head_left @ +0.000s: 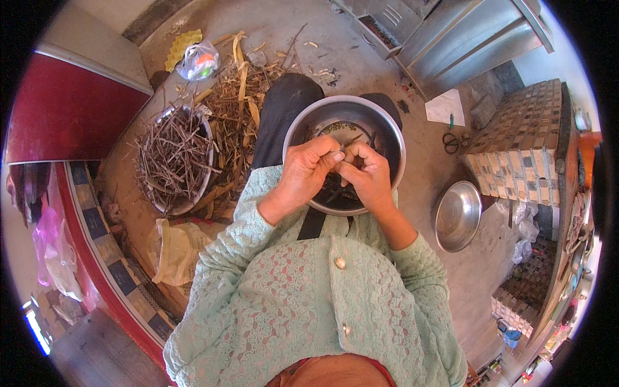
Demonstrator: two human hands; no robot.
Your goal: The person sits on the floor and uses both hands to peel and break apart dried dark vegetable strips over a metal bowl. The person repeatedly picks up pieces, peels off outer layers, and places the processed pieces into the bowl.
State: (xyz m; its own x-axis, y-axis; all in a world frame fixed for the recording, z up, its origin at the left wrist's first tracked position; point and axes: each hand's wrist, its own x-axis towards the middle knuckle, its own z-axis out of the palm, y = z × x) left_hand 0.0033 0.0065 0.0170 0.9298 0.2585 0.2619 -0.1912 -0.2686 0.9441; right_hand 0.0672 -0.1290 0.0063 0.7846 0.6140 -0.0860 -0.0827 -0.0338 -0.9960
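A round steel basin (394,126) rests on my lap between my knees. Small green beans (335,128) and several thin dark pods (372,139) lie in it. Over its middle, my left hand (311,169) is closed in a pinch, thumb against the fingers. Facing it with the fingertips almost touching, my right hand (369,173) pinches too. Between them is what looks like a thin dark pod, mostly hidden by the fingers. Both hands cover much of what lies in the basin.
To the left stands a tub (207,132) heaped with dry twigs (171,155), beside loose stalks (240,97) and a plastic bag (198,60). A yellowish sack (174,250) lies nearer. On the right are an empty metal basin (458,216), scissors (451,142) and a brick stove (516,142).
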